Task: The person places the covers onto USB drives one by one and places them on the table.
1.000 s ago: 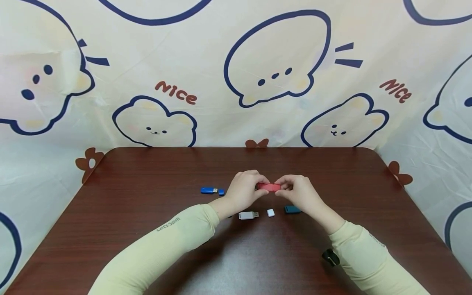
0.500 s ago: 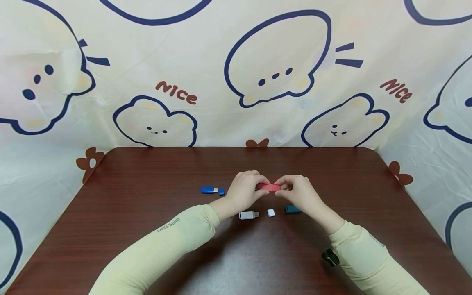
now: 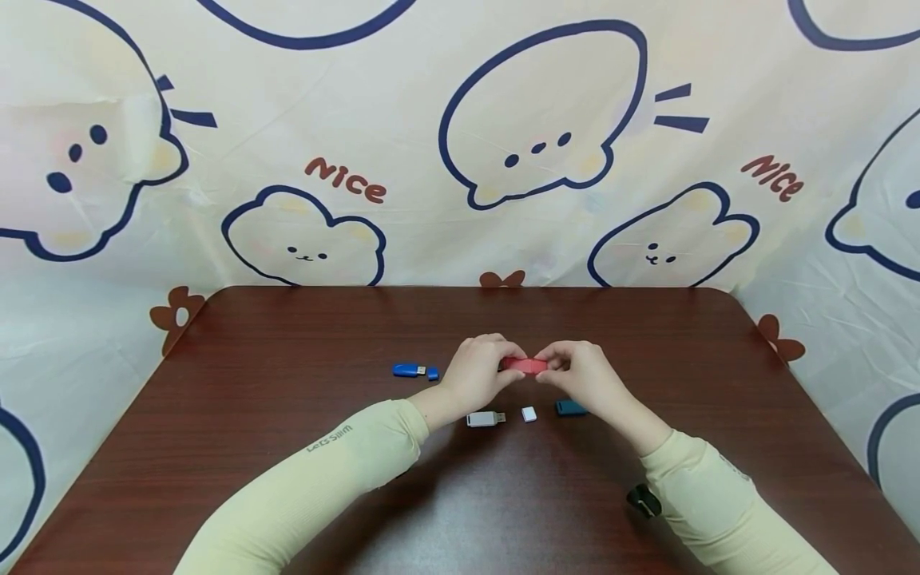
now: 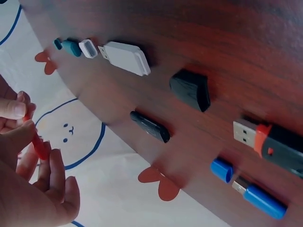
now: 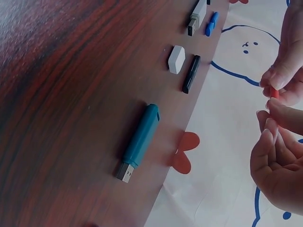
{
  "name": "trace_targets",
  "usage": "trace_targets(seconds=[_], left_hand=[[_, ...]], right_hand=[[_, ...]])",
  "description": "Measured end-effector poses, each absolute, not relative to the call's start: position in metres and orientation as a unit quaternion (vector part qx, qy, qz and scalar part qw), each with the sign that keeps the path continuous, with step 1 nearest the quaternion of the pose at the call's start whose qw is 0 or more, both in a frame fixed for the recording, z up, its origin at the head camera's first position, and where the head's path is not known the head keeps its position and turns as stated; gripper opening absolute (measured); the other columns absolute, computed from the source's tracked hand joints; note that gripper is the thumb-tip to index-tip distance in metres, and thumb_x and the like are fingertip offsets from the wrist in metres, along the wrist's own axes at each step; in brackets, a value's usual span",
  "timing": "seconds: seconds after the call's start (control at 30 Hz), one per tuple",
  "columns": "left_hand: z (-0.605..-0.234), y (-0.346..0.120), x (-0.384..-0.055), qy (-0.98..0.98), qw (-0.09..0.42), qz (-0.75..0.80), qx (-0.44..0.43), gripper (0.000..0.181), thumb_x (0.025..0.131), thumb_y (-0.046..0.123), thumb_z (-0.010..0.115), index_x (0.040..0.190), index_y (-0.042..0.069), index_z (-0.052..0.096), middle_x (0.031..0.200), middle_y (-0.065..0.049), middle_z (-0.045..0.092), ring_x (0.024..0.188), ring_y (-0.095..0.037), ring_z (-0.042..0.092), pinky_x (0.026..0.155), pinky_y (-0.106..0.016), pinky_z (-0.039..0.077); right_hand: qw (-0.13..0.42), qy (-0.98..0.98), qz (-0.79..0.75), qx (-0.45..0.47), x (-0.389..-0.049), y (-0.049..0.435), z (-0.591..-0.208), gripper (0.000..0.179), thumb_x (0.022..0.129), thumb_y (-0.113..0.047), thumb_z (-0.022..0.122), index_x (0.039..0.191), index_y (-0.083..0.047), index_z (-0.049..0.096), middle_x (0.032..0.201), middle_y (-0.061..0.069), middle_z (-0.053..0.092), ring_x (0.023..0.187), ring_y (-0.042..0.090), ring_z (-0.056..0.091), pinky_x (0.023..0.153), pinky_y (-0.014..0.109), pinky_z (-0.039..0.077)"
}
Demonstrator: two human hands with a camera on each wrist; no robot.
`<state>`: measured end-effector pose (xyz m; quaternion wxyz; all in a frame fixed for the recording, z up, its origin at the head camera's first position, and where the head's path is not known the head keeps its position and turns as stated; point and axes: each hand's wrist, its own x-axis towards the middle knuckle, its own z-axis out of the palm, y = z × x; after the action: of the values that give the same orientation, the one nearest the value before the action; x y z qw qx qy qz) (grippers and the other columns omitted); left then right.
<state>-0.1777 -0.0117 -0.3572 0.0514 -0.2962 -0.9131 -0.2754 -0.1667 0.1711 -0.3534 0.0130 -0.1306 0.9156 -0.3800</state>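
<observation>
In the head view, both hands meet over the middle of the table around a red USB stick (image 3: 528, 366). My left hand (image 3: 470, 373) pinches its left end between thumb and fingers, and my right hand (image 3: 585, 373) pinches the right end. The fingers cover both ends of the stick, and no metal plug shows. In the left wrist view, the red USB stick (image 4: 40, 149) shows as a narrow strip between the fingers. Nearest below the hands lie a white USB stick (image 3: 481, 419), its white cap (image 3: 529, 414) and a teal USB stick (image 3: 571, 408).
A blue USB stick (image 3: 406, 370) and its blue cap (image 3: 433, 374) lie left of the hands. The left wrist view adds a black and orange USB stick (image 4: 284, 149), a black cap (image 4: 190, 90) and a slim black piece (image 4: 149, 126). A printed cloth (image 3: 532, 239) hangs behind the table.
</observation>
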Motion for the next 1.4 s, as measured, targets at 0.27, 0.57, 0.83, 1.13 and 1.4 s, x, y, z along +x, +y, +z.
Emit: trace_targets(seconds=[0.27,0.57,0.83,1.13,1.4], left_hand=[[-0.3562,-0.0087,-0.1758,-0.912,0.066,-0.257,-0.313,0.020,0.085,0.024,0.069,0.100,0.012,0.071,0.090,-0.002,0.070,0.087,-0.016,0.063,0.082,-0.037,0.046],[-0.3561,-0.0098,-0.1772,-0.911,0.060,-0.264,-0.311,0.021,0.084,0.025,0.070,0.101,0.012,0.071,0.090,-0.002,0.070,0.085,-0.018,0.063,0.082,-0.038,0.045],[-0.3576,-0.0115,-0.1769,-0.915,0.047,-0.258,-0.305,0.023,0.083,0.025,0.070,0.102,0.012,0.072,0.093,-0.002,0.070,0.087,-0.017,0.063,0.078,-0.035,0.044],[-0.3605,-0.0177,-0.1779,-0.921,0.061,-0.248,-0.292,0.022,0.080,0.026,0.074,0.099,0.014,0.073,0.092,0.000,0.071,0.087,-0.016,0.062,0.078,-0.034,0.044],[-0.3583,-0.0160,-0.1783,-0.922,0.052,-0.262,-0.281,0.019,0.080,0.024,0.074,0.096,0.012,0.073,0.091,-0.001,0.072,0.086,-0.016,0.061,0.077,-0.033,0.043]], right_hand=[[0.027,0.911,-0.389,-0.132,-0.1679,0.1754,-0.3504,0.014,0.079,-0.006,0.072,0.091,0.000,0.069,0.073,0.007,0.066,0.065,0.013,0.055,0.058,0.023,0.047],[0.023,0.912,-0.387,-0.134,-0.1675,0.1741,-0.3513,0.014,0.079,-0.007,0.072,0.092,-0.001,0.069,0.071,0.005,0.063,0.062,0.013,0.052,0.055,0.022,0.044],[0.038,0.914,-0.384,-0.127,-0.1676,0.1737,-0.3534,0.016,0.080,-0.010,0.072,0.093,-0.002,0.069,0.071,0.005,0.063,0.062,0.014,0.051,0.056,0.024,0.044],[0.045,0.915,-0.382,-0.119,-0.1685,0.1767,-0.3542,0.016,0.081,-0.010,0.071,0.094,-0.001,0.068,0.073,0.005,0.064,0.064,0.015,0.052,0.057,0.026,0.044],[0.006,0.936,-0.310,-0.164,-0.1686,0.1722,-0.3519,0.016,0.079,-0.010,0.073,0.094,-0.005,0.069,0.085,0.007,0.066,0.073,0.015,0.055,0.066,0.028,0.046]])
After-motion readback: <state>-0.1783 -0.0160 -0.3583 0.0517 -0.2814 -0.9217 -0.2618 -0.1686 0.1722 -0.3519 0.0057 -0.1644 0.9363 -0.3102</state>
